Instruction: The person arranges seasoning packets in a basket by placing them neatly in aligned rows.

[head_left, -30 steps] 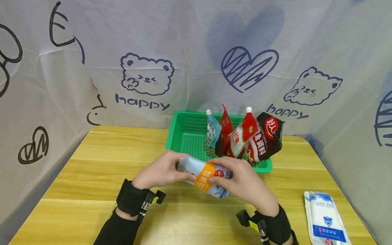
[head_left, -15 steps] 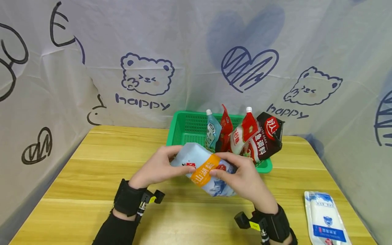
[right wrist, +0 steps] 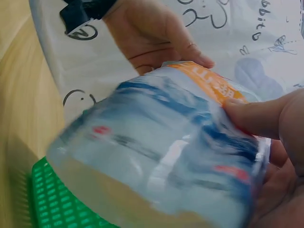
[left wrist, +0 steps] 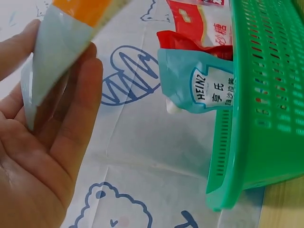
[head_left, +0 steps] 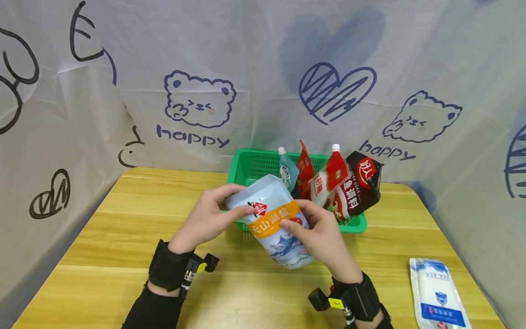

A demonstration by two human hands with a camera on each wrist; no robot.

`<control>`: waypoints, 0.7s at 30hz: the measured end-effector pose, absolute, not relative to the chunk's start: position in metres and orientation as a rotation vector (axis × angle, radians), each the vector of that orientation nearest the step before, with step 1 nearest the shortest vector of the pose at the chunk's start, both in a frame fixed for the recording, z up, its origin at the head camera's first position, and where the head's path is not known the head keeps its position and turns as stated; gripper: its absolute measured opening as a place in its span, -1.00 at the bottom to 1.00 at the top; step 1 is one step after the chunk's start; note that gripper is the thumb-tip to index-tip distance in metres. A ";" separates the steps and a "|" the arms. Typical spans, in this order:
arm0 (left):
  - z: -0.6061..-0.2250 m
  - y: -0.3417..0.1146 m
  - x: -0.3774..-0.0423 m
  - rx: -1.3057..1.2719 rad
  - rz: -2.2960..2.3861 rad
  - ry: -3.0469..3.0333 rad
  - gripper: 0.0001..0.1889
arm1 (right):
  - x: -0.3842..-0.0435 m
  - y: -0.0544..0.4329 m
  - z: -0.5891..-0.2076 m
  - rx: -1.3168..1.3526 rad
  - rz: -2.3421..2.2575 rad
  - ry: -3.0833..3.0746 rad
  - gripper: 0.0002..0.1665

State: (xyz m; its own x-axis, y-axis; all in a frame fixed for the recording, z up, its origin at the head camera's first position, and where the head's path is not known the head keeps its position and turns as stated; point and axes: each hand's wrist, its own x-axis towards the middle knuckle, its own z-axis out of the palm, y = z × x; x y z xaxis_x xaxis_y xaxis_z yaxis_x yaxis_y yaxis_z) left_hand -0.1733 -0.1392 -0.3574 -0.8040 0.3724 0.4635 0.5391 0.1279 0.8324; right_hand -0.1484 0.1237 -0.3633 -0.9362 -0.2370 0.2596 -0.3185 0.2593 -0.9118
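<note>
Both hands hold a pale blue bag of salt (head_left: 279,242) with an orange band, tilted in front of the green basket. My left hand (head_left: 209,217) pinches its upper left corner, thumb on the printed face. On the bag's right edge my right hand (head_left: 324,235) grips with the thumb in front and fingers behind. The bag's bottom and mountain print fill much of the right wrist view. Behind the bag, the green basket (head_left: 240,169) holds a light blue Heinz pouch (left wrist: 194,80), a red pouch (head_left: 305,169), a red-and-white sugar pouch (head_left: 328,178) and a black-and-red seasoning bag (head_left: 361,176).
A white and blue packet (head_left: 439,292) lies flat at the right of the wooden table (head_left: 144,219). Behind the basket hangs a white cloth (head_left: 263,68) with drawn bears and hearts, which also encloses both sides.
The salt bag has swung from lying nearly sideways to more upright, its printed front turned toward the head camera. The left hand has risen slightly with it; both hands keep their hold.
</note>
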 end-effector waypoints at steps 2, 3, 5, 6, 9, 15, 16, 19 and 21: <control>-0.357 -0.139 -0.173 -0.904 -1.693 -2.279 -0.71 | -0.150 0.123 -0.366 0.567 1.783 -2.472 -0.60; -0.357 -0.139 -0.173 -0.901 -1.667 -2.290 -0.72 | -0.150 0.123 -0.367 0.579 1.774 -2.491 -0.58; -0.357 -0.138 -0.173 -0.900 -1.618 -2.312 -0.73 | -0.150 0.123 -0.369 0.610 1.757 -2.521 -0.55; -0.356 -0.138 -0.172 -0.904 -1.584 -2.323 -0.74 | -0.151 0.123 -0.369 0.623 1.752 -2.534 -0.54; -0.353 -0.138 -0.170 -0.920 -1.484 -2.360 -0.74 | -0.151 0.123 -0.369 0.684 1.757 -2.554 -0.54; -0.346 -0.141 -0.166 -1.009 -1.248 -2.442 -0.72 | -0.151 0.120 -0.368 0.830 1.757 -2.556 -0.59; -0.344 -0.142 -0.165 -1.037 -1.207 -2.448 -0.73 | -0.151 0.119 -0.368 0.847 1.761 -2.552 -0.59; -0.336 -0.143 -0.166 -1.123 -1.098 -2.450 -0.78 | -0.150 0.117 -0.369 0.890 1.783 -2.539 -0.59; -0.331 -0.142 -0.167 -1.172 -1.051 -2.442 -0.81 | -0.151 0.116 -0.370 0.920 1.799 -2.530 -0.57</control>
State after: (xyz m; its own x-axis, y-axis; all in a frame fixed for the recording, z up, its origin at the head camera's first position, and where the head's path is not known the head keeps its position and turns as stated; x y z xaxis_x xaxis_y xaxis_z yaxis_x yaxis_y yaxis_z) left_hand -0.1668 -0.1424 -0.3306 -0.6512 0.5841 0.4845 0.7534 0.4209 0.5052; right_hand -0.1506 0.1155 -0.3698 -0.8343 -0.4963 0.2399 -0.3895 0.2229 -0.8936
